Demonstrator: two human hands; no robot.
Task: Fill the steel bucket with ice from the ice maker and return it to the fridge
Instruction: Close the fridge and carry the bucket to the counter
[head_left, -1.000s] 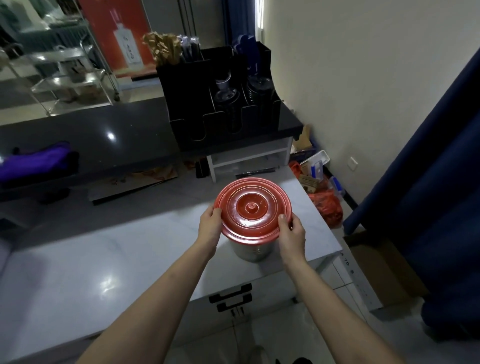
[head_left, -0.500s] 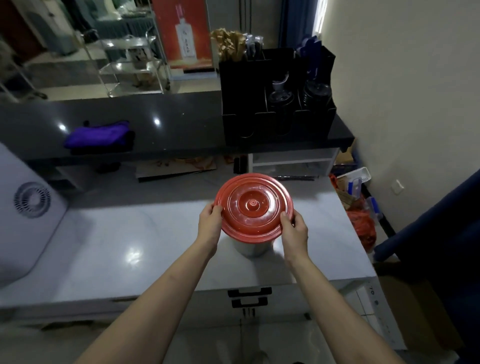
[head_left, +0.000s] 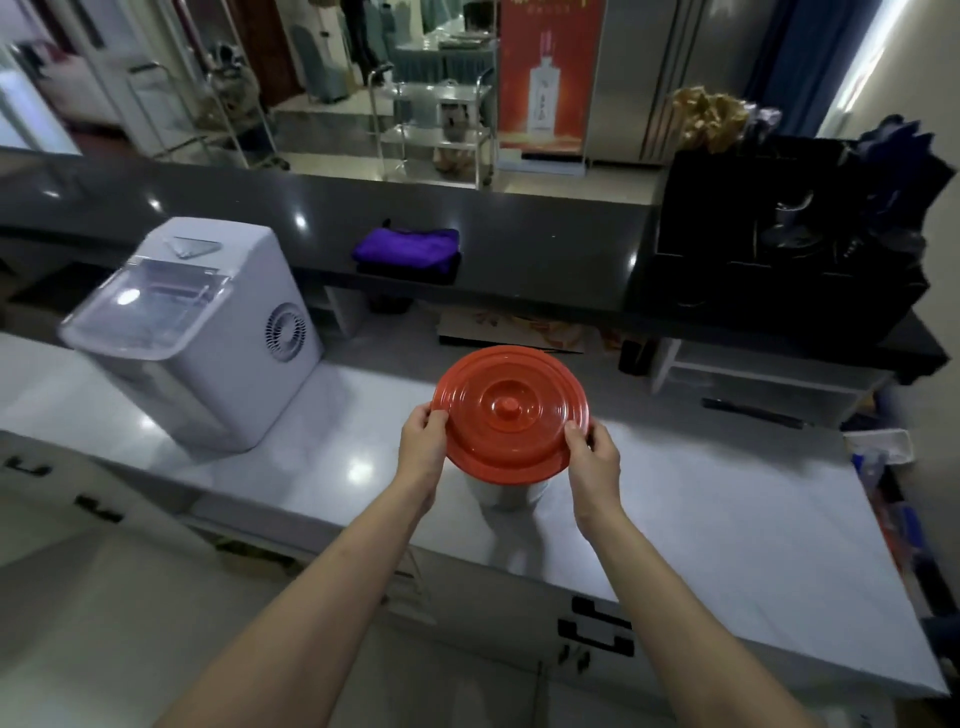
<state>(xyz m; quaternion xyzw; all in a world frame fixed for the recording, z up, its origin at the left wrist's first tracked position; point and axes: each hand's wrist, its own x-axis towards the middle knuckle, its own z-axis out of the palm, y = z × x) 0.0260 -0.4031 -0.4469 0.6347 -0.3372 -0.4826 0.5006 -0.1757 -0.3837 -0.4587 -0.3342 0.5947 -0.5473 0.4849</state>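
While both hands (head_left: 423, 444) grip its rim, round red lid (head_left: 511, 413) w/ center knob covers steel bucket (head_left: 506, 493).

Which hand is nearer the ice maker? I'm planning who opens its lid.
Left. The left hand grips the red lid's near edge beside the ice maker; the right hand holds the lid's far edge.
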